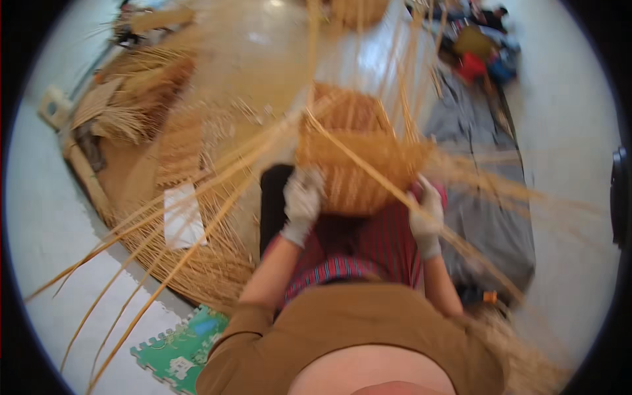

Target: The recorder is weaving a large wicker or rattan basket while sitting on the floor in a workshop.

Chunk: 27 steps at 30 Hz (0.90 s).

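A half-woven basket point(359, 172) of tan strips rests on my lap, its open top tilted so that the inside shows. Long loose strips point(230, 168) fan out from its rim to the left, upward and to the right. My left hand point(303, 197), in a pale knit glove, grips the basket's lower left side. On the opposite side my right hand point(428, 214), gloved the same way, holds the lower right corner. One long strip crosses in front of the basket and passes over the right hand. The fingertips are partly hidden and blurred.
On the left lie a woven panel point(179, 148), a white sheet point(183, 217) and bundles of strips point(128, 99). A grey cloth point(484, 191) spreads along the right. Green foam matting point(181, 349) is at lower left. Another woven piece point(359, 12) stands at the far edge.
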Motion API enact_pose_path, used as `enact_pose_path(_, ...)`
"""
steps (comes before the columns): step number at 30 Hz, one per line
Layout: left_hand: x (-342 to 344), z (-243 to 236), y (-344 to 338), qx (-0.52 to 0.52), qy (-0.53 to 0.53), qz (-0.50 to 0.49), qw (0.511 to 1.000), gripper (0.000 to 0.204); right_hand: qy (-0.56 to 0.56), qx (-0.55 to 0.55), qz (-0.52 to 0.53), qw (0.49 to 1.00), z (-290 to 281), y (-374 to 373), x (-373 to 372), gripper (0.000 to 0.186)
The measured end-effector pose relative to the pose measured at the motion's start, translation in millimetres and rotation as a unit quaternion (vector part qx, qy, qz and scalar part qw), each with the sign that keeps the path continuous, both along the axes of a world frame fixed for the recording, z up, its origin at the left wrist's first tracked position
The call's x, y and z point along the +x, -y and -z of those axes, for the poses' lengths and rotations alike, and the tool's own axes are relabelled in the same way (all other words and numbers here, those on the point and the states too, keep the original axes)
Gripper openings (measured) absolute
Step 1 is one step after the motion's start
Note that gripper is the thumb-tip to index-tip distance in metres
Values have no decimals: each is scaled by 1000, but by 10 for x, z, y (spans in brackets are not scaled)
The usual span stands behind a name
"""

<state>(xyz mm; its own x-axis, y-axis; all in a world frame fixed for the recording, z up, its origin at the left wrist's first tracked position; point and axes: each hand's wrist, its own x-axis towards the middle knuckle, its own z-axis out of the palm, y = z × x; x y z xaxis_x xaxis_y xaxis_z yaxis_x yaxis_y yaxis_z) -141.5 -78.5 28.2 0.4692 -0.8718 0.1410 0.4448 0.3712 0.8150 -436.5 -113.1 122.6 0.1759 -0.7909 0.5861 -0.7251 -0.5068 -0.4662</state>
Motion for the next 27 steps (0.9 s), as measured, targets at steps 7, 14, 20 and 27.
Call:
enact_pose_path(7,852,-425,403,161,393,-173,889,14,12,161,-316,935,-213,-561,1578,37)
enact_pose_path(14,598,-748,33,-48,-216,112,969,37,-76,-56,-293,952,-473,-527,2407,30)
enact_pose_path(20,1157,-296,491,6,235,-24,972,51,-35,-140,-287,947,-759,207,2377,28)
enact_pose_path(27,1436,-667,955,-80,483,88,867,47,257,122,-478,831,2,-395,1699,28)
